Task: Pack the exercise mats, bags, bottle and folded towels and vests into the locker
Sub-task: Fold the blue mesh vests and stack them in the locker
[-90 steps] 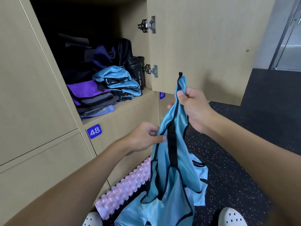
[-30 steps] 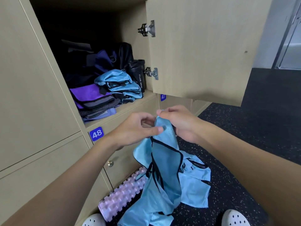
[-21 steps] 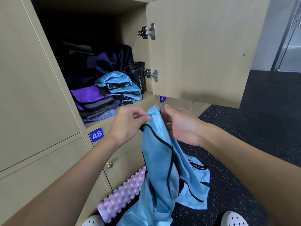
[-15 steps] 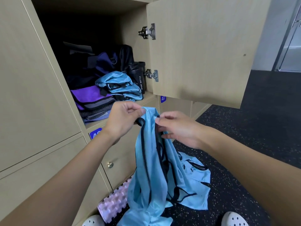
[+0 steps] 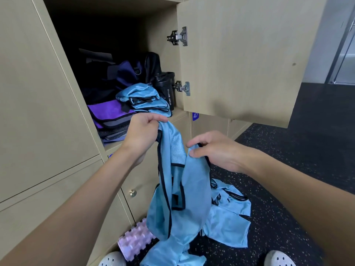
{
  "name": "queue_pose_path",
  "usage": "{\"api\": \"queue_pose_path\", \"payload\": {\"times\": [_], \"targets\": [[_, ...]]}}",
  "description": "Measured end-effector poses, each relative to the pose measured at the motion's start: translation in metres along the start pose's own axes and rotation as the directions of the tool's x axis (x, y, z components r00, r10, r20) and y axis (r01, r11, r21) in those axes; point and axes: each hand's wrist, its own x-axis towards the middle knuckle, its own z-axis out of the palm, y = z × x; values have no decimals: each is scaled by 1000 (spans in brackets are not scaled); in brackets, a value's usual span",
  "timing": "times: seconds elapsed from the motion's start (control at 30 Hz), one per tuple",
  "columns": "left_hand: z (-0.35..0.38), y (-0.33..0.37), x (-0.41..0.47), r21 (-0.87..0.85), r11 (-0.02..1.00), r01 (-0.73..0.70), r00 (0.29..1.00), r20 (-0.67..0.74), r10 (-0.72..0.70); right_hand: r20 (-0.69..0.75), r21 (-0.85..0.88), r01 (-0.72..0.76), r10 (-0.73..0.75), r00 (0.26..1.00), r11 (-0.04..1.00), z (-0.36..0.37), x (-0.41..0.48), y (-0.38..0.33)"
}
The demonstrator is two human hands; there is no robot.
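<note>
Left hand (image 5: 142,135): one strap of the blue vest (image 5: 184,198) is pinched, near the locker (image 5: 159,35) shelf. Right hand (image 5: 217,150): the other strap is pinched, lower and to the right. The hands have been drawn apart since a moment ago, so the vest is judged spread for folding, not yet packed. Folded vests (image 5: 142,98), purple towels (image 5: 109,114) and bottle (image 5: 167,89) are stowed inside. More vests (image 5: 228,217) and a pink roller (image 5: 134,240) are left on the dark speckled floor (image 5: 288,169).
</note>
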Motion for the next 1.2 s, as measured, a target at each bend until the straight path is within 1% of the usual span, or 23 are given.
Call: {"api": "queue_pose_path", "payload": {"times": [0.03, 0.1, 0.13, 0.17, 0.2, 0.27, 0.33, 0.37, 0.43, 0.53, 0.6, 0.63, 0.7, 0.73, 0.77, 0.8, 0.87, 0.9, 0.97, 1.07, 1.2], "targets": [[-1, 0, 1, 37, 999, 6, 1000, 26, -7, -24, 17, 20, -19, 1000, 1000, 0, -1, -1], [-3, -5, -3, 240, 971, -16, 992, 127, -15, -104, 155, 64, -48, 993, 986, 0, 1, -3], [-3, -7, -7, 342, 938, -52, 983, 184, -13, -140, 222, 81, -50, 989, 972, 0, 2, -5], [-2, -8, -11, 390, 916, -94, 969, 248, -6, -175, 264, 91, -45, 984, 960, 1, 3, -7], [-1, -9, -16, 370, 920, -133, 944, 330, 4, -202, 290, 98, -39, 979, 952, 1, 4, -9], [2, -11, -22, 234, 960, -156, 874, 485, 23, -244, 311, 113, -36, 969, 944, 1, 6, -11], [6, -13, -26, 135, 978, -159, 824, 564, 57, -251, 347, 108, -18, 968, 932, 1, 5, -12], [10, -14, -30, 114, 980, -162, 820, 569, 70, -240, 370, 98, -7, 971, 924, 1, 5, -12], [16, -15, -33, 105, 981, -165, 845, 527, 86, -221, 392, 92, -4, 975, 916, 1, 4, -13], [19, -13, -31, 108, 977, -186, 909, 395, 130, -212, 419, 108, -19, 977, 901, -1, 1, -16], [17, -8, -28, 86, 978, -189, 947, 279, 158, -167, 422, 84, -14, 986, 903, -3, -2, -14], [16, -4, -27, 55, 980, -190, 957, 232, 172, -123, 387, 63, -16, 992, 920, -4, -4, -14], [14, 2, -25, -5, 979, -203, 965, 169, 201, -39, 244, 57, -49, 998, 968, -3, -9, -11], [14, 4, -24, -9, 975, -222, 964, 149, 221, -36, 162, 77, -72, 997, 984, -2, -10, -9], [14, 4, -23, -2, 970, -242, 961, 139, 240, -74, 92, 109, -102, 992, 990, -1, -10, -8], [14, 4, -22, 7, 968, -252, 959, 134, 249, -145, 43, 149, -141, 979, 988, -1, -9, -8], [14, 2, -21, 11, 973, -230, 962, 152, 226, -288, -4, 228, -219, 932, 974, -5, -4, -8], [14, 1, -22, 13, 977, -212, 962, 179, 207, -324, -12, 250, -240, 915, 968, -6, -3, -8], [15, 0, -24, 32, 981, -192, 952, 248, 178, -344, -52, 261, -262, 902, 964, -9, -2, -8], [18, 0, -27, 84, 973, -215, 933, 311, 179, -332, -187, 262, -312, 890, 947, -12, -3, -9], [17, 1, -24, 233, 923, -307, 926, 296, 233, -309, -393, 281, -413, 856, 876, -18, -4, -9]]}}
